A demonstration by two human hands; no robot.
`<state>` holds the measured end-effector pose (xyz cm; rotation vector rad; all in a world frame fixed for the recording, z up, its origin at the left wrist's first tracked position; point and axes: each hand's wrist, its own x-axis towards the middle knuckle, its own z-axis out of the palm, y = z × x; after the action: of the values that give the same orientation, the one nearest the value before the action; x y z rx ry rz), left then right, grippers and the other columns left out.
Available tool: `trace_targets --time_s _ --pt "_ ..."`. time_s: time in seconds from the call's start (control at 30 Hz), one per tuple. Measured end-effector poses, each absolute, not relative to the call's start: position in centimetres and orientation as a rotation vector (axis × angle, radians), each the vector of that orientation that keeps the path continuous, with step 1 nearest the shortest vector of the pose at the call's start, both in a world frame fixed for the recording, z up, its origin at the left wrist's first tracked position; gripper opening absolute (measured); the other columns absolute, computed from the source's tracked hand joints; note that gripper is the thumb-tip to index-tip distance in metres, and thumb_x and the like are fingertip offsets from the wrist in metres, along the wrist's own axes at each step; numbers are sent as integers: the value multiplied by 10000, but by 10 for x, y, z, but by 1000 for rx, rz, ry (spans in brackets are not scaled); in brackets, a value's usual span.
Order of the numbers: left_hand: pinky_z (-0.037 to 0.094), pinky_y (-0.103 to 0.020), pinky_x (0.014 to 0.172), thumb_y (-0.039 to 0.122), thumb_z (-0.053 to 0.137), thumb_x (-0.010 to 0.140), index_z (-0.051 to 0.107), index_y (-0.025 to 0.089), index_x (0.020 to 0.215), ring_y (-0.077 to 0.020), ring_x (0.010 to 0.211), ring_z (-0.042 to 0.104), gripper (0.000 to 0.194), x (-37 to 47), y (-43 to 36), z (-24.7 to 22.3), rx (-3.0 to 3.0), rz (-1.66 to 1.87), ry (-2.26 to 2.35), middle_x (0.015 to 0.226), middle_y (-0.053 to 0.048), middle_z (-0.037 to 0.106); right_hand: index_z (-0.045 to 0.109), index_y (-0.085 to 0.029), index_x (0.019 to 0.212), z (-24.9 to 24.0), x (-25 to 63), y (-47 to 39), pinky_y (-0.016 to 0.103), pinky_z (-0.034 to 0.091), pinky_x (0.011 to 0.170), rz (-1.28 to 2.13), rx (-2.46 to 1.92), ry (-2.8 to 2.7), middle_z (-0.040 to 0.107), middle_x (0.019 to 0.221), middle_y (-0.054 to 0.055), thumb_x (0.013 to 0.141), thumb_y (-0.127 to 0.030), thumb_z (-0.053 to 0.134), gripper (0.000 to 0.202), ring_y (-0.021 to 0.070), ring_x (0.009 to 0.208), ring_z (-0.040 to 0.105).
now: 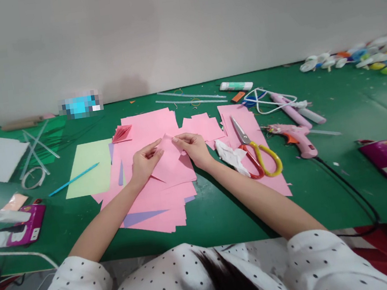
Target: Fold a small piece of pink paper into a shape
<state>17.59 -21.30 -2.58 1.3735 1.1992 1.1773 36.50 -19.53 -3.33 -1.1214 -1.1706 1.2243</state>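
A pink sheet of paper (170, 160) lies between my two hands, its far corner lifted and bent. My right hand (196, 149) pinches that sheet near the raised corner with thumb and fingertips. On the sheet's left side is my left hand (145, 161), thumb and fingers apart, fingertips at the paper; whether they press on it is hard to tell. Under both hands is an uneven stack of pink paper (150, 196) with purple edges showing. A small pleated pink paper piece (122, 133) rests at the stack's upper left.
Right of my hands, scissors (247, 142) and a crumpled white tissue (231, 156) lie by pink strips. Beyond are a pink glue gun (295, 135) with its cord and a glue stick tube (236, 85). Leftward, a blue pencil-like stick (74, 179) crosses pale green paper (87, 155).
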Motion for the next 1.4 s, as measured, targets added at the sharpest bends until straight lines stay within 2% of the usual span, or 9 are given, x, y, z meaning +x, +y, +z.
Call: trace_targets --time_s 0.07,0.13,0.3,0.37,0.5,0.7,0.97,1.23,1.4 --pt "533 -270 738 411 810 741 700 156 1249 -139 734 670 579 175 -213 -23 1360 1141 1189 837 -42 765 733 -155 831 -33 365 -195 259 423 528 1247 -1110 -1167 692 710 39 658 -602 786 482 126 597 547" --pt "503 -252 670 423 801 748 685 155 1252 -117 659 627 583 175 -212 -22 1339 1112 1164 754 -18 732 742 -156 814 -33 364 -195 258 422 531 1273 -1102 -1174 694 697 35 641 -591 806 473 123 588 547" --pt "517 -288 770 453 796 750 755 155 989 -165 825 665 385 175 -210 -23 1375 1168 1096 926 -75 757 761 -161 787 -37 363 -195 266 422 557 1369 -1078 -1319 716 726 45 625 -549 833 427 130 606 570" --pt "515 -304 803 451 788 762 763 165 902 -173 843 664 320 175 -209 -23 1413 1168 1104 924 -73 758 762 -165 776 -37 363 -195 269 432 578 1383 -1067 -1359 718 727 43 633 -535 830 403 129 613 574" --pt "514 -315 798 454 796 748 755 171 851 -174 808 653 304 175 -209 -21 1412 1177 1151 859 -52 744 770 -165 801 -36 362 -196 262 442 584 1366 -1069 -1363 728 745 43 639 -520 826 395 125 621 575" --pt "503 -292 757 459 803 733 739 165 870 -156 785 630 331 173 -205 -25 1268 1274 1178 862 -41 723 773 -152 924 -39 363 -194 241 428 516 1367 -1075 -1332 696 699 28 654 -537 816 473 108 564 530" --pt "501 -286 773 451 820 716 729 162 864 -146 778 622 337 174 -206 -22 1245 1239 1125 850 -34 710 772 -153 874 -38 364 -195 239 427 515 1365 -1079 -1295 700 710 29 640 -513 829 433 111 580 539" --pt "491 -264 739 444 795 759 760 167 902 -149 794 633 314 175 -210 -19 1404 1199 1160 875 -46 732 739 -141 837 -34 362 -197 234 383 511 1421 -999 -1310 603 592 -27 645 -484 835 404 79 516 464" --pt "505 -281 767 463 785 766 770 189 1054 -157 818 650 398 174 -210 -21 1378 1191 1154 994 -72 755 731 -141 872 -40 362 -195 241 380 523 1416 -985 -1328 612 621 -23 682 -495 806 408 80 524 465"
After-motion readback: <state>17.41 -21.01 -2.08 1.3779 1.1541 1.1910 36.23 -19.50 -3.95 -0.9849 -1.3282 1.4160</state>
